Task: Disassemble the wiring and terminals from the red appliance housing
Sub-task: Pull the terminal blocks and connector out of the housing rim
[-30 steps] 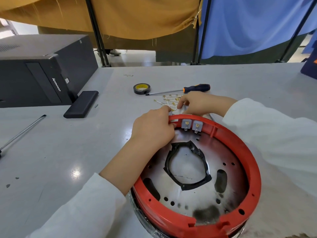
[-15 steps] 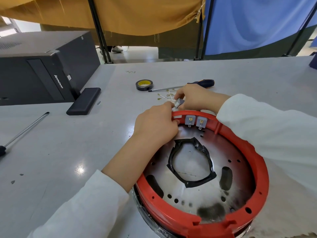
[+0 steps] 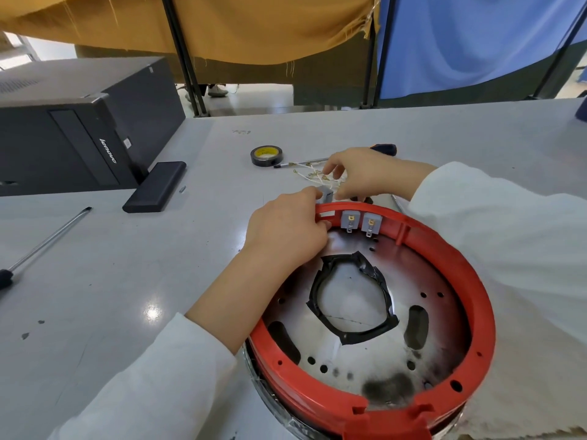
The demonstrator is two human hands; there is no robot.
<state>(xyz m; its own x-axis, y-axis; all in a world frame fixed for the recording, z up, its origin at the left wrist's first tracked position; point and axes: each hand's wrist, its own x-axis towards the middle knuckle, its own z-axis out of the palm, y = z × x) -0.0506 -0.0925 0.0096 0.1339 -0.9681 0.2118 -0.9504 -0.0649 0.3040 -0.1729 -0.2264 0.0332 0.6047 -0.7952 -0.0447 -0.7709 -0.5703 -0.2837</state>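
Observation:
The round red appliance housing [image 3: 470,271] lies open side up on the grey table, with a metal plate and a torn black gasket [image 3: 352,300] inside. Two grey terminals [image 3: 360,224] sit in the far rim. My left hand [image 3: 286,230] grips the rim to the left of them, next to an empty slot. A third grey terminal [image 3: 325,195] is just above and outside the rim, pinched by my right hand [image 3: 365,174]. Thin pale wires with brass ends [image 3: 313,173] lie on the table behind it.
A roll of black tape [image 3: 266,155] and a black-handled screwdriver [image 3: 384,149] lie beyond the hands. A black computer case [image 3: 79,128] and a flat black block [image 3: 155,186] stand at the left. A long metal rod tool [image 3: 47,239] lies at the left edge.
My right hand has lifted a grey terminal out of the rim slot and up behind the housing. The left hand stays on the rim. The camera has tilted slightly.

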